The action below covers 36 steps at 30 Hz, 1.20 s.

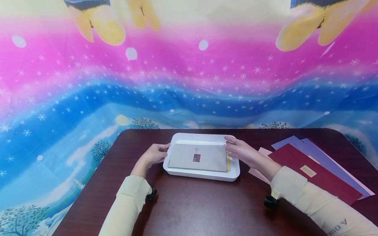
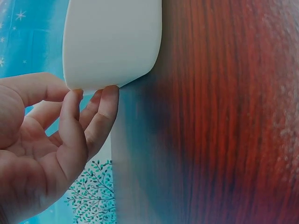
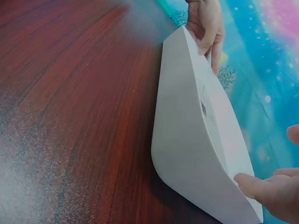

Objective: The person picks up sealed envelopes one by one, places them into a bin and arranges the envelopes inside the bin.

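Observation:
A white tray stands on the dark wooden table, holding a pile of envelopes. On top lies a pale grey envelope with a small brown printed square; a yellow envelope peeks out beneath its right edge. My left hand grips the tray's left end, bent fingertips right at its rim and wall. Over the opposite end, my right hand reaches with its fingers extended across the rim. One of its fingers overlaps the tray's edge in the right wrist view.
To the right, partly behind my right forearm, loose envelopes lie fanned out: a dark red envelope on top, purple envelopes and pink envelopes underneath. A printed cloth with snowflakes hangs behind the table's far edge.

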Motion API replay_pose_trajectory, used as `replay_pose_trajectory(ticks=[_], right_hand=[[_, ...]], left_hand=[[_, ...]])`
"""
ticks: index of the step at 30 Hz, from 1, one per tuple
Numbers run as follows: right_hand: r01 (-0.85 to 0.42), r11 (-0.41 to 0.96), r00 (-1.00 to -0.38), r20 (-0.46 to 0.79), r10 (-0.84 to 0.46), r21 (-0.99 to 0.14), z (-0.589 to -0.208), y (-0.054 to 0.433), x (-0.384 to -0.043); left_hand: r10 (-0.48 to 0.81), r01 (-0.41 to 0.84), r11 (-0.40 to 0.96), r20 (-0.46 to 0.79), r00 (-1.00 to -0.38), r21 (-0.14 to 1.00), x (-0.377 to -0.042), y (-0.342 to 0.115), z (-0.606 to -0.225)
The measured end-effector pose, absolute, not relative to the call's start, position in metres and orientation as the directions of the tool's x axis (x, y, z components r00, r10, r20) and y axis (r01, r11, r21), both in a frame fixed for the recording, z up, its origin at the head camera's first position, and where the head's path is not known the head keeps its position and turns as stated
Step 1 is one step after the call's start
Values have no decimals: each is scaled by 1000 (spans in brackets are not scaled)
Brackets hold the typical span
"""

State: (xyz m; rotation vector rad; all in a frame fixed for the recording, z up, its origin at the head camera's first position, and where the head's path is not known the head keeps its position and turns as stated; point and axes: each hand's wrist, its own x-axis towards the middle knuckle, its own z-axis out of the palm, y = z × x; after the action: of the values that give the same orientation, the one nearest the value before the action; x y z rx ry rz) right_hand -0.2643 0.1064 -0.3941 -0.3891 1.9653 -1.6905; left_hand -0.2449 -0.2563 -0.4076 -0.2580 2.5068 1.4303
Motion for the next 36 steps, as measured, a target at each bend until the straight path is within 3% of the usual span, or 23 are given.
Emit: replay_pose_trajectory(ticks=[15,21,28,36], right_hand=[[35,246,-836,-163,-524,-969,-379,116,-263],[-97,288,-838,-78,-540,-953,-362,131,-259],[-328,435,-848,58,-527,-839,-346,152,-246],[-355,506,-867,76,-492,-786,-338,178,-235]], left_hand=[[-27,-279,496,-306,-952,822,-245,-256,-409],[-19,-274,488,-304,-952,828,-243,-257,-409],[-8,-268,485,-302,-953,833,-243,-257,-409],[-12,-263,486,-294,-956,833,-245,-257,-407]])
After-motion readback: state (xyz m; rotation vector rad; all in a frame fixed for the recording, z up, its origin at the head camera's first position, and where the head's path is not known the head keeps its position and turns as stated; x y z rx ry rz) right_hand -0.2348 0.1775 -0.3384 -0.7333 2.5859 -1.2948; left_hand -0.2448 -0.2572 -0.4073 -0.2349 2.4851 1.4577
